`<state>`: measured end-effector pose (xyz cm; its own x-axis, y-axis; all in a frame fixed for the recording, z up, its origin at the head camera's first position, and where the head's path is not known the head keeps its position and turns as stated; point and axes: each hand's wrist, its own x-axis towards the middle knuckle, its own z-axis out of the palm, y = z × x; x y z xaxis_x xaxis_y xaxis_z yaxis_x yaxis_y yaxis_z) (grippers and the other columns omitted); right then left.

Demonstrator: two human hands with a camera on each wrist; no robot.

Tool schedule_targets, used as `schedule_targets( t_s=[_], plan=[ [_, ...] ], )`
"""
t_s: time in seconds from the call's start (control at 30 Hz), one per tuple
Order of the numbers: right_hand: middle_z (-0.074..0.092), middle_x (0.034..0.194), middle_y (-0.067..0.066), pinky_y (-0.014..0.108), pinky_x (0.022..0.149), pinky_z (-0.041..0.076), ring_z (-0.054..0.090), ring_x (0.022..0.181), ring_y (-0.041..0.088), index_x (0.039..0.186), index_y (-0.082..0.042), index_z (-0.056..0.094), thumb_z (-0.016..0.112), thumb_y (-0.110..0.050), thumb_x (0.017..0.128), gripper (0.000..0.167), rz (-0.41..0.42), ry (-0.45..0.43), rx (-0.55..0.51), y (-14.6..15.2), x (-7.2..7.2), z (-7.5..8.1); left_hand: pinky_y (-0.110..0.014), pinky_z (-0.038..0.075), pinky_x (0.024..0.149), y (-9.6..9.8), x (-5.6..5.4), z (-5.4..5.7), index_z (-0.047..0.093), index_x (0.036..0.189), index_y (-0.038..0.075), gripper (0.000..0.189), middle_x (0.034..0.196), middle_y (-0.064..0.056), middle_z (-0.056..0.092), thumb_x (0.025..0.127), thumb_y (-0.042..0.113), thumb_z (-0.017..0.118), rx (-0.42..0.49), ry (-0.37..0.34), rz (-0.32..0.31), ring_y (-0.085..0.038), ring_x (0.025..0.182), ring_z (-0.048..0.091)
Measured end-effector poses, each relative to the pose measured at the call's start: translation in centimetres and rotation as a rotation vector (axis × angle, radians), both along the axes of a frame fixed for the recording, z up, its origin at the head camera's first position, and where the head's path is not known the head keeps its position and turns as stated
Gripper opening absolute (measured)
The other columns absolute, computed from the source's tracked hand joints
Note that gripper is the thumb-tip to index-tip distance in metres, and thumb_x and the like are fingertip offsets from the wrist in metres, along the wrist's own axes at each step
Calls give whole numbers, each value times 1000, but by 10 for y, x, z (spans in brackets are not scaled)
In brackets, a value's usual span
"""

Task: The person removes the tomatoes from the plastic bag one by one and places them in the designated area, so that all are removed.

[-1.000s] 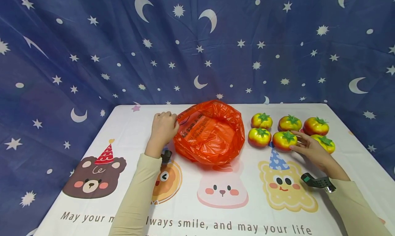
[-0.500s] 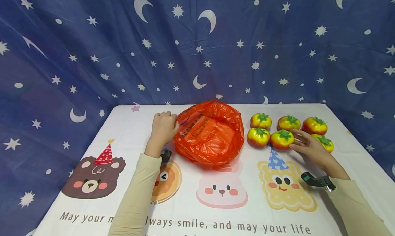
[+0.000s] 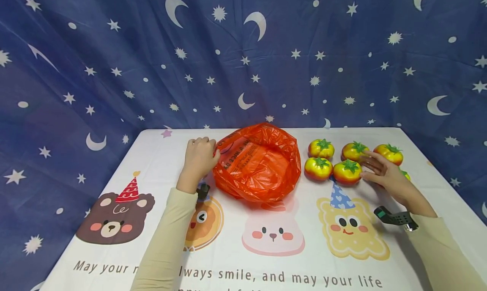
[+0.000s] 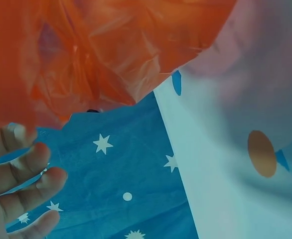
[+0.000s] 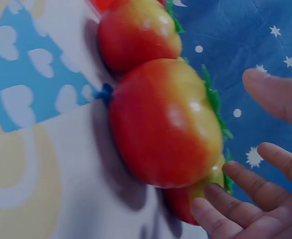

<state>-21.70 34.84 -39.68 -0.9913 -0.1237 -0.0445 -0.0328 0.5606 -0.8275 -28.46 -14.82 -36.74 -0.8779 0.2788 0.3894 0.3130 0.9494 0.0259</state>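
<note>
A thin red plastic bag [image 3: 262,168] lies on the table with its mouth opened upward. At its left rim is my left hand [image 3: 199,155]; the index finger and hidden thumb appear to pinch the plastic, while the other fingers [image 4: 41,191] hang loose in the left wrist view. My right hand [image 3: 389,177], thumb and fingers spread, hovers beside the front middle tomato [image 3: 347,172], a red-yellow toy with green leaves. In the right wrist view this tomato [image 5: 166,124] stands apart from the fingers [image 5: 258,184].
Several more tomatoes stand around it: front left [image 3: 318,169], back left [image 3: 321,148], back middle [image 3: 354,151] and back right [image 3: 388,154]. Another tomato [image 3: 406,175] is mostly hidden behind my right hand. A printed white cloth [image 3: 228,244] covers the table, against a blue star curtain [image 3: 228,62].
My right hand touched the front middle tomato and shifted it slightly left, then drew off to the right. My left hand has slid a little left at the bag rim.
</note>
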Motion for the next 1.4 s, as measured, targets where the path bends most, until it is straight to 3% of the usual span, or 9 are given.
schedule_targets(
  t_s=[0.23, 0.4, 0.63, 0.73, 0.83, 1.0, 1.17, 1.27, 1.4],
  plan=[
    [24, 151, 25, 0, 85, 37, 27, 135, 44, 151, -16, 14, 61, -24, 90, 77, 6, 31, 60, 5, -2, 15, -47, 44, 80, 0, 1, 3, 58, 79, 6, 24, 75, -10, 58, 87, 28, 56, -5, -22, 10, -31, 78, 59],
    [25, 153, 16, 0, 84, 38, 31, 134, 40, 151, -24, 16, 61, -20, 90, 76, 26, 66, 80, 10, -3, 23, -45, 43, 78, -2, 2, 8, 55, 86, 6, 23, 78, -10, 56, 87, 29, 56, 33, -36, 11, -30, 78, 57],
    [38, 142, -14, 1, 78, 42, 42, 109, -21, 148, -26, 22, 60, -7, 89, 72, 59, 105, -2, 14, -4, 38, -46, 44, 80, -7, 3, 18, 55, 103, 7, 28, 95, -14, 60, 88, 30, 56, 105, -45, -12, -32, 88, 59],
    [38, 133, -27, 4, 76, 45, 42, 105, -25, 148, -24, 23, 58, -5, 90, 71, 79, 123, -18, 14, -6, 47, -49, 45, 85, -8, 3, 26, 54, 110, 8, 32, 104, -15, 60, 88, 31, 55, 134, -60, -23, -33, 95, 60],
    [37, 135, -26, 4, 76, 45, 42, 106, -25, 149, -24, 22, 56, -8, 92, 68, 87, 138, 7, 12, -8, 57, -52, 43, 92, -8, 4, 34, 53, 120, 9, 39, 116, -16, 57, 88, 32, 55, 159, -91, -38, -35, 102, 58],
    [36, 147, -10, 1, 78, 42, 40, 119, -17, 149, -25, 21, 53, -12, 94, 65, 86, 168, 68, 3, -12, 75, -55, 34, 104, -4, 4, 48, 42, 138, 15, 54, 138, -18, 45, 89, 34, 54, 178, -145, -65, -39, 121, 49],
    [27, 154, 4, 0, 80, 38, 34, 139, 20, 150, -31, 15, 53, -20, 95, 68, 77, 143, 156, -11, -18, 93, -59, 14, 114, 3, 6, 62, 20, 150, 26, 72, 156, -18, 16, 89, 42, 54, 180, -208, -70, -39, 140, 27],
    [20, 156, 14, 23, 101, 41, 27, 139, 39, 151, -30, 13, 56, -23, 93, 72, 63, 142, 182, -24, -25, 102, -61, 5, 114, 10, 8, 69, 11, 151, 29, 78, 159, -16, 1, 89, 45, 54, 180, -219, -70, -39, 144, 18],
    [14, 156, 21, 62, 106, 22, 21, 139, 46, 152, -25, 9, 61, -27, 89, 82, 36, 174, 213, -46, -32, 111, -61, -2, 114, 22, 9, 74, 4, 152, 30, 83, 158, -12, -12, 88, 47, 54, 163, -196, -54, -38, 146, 6]
  ],
)
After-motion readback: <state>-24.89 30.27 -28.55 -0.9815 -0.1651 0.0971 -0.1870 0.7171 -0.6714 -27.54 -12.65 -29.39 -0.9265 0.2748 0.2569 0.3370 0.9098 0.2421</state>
